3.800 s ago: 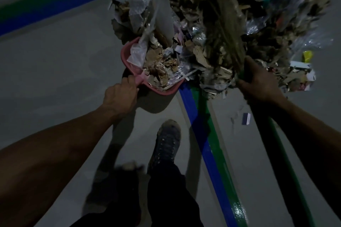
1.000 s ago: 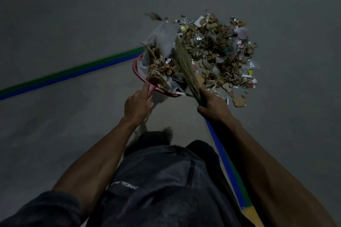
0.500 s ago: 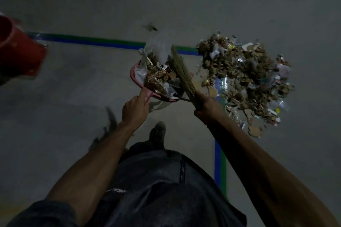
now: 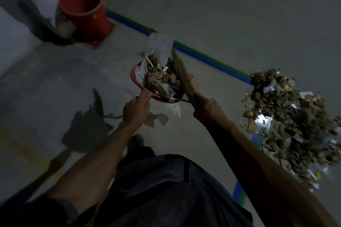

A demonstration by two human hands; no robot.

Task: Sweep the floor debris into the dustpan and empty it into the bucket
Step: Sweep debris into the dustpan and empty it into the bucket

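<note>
1. Far to the left, by a pale wall, a red bucket (image 4: 81, 12) stands upright on the grey floor (image 4: 239, 5). Its mouth is open. I cannot see what is inside.
2. A blue and green line (image 4: 203, 55) is painted on the floor. It runs from the bucket toward the right.
3. The left hand (image 4: 135, 110) has its fingers wrapped around the handle of a pink dustpan (image 4: 135, 76). The dustpan is up off the floor. It is full of paper scraps, brown bits and clear plastic. A big piece of plastic sticks up at the top.
4. The right hand (image 4: 209, 108) is wrapped tight around a straw broom (image 4: 182, 77), near the brush end. The brush lies on the rubbish in the dustpan and seems to hold it down.
5. On the right, a big pile of debris (image 4: 293, 125) lies on the floor. It has brown bits, shiny plastic and small yellow pieces.
6. The step now looks like carrying the full dustpan to the bucket. The bucket is well apart from the dustpan, up and to the left.
7. Next, the dustpan must stay flat until it is over the bucket's mouth. Then it can tip. The tall plastic could slide off, so the broom should keep pressing on it.
8. There is lots left to sweep, so more trips will be needed.
</note>
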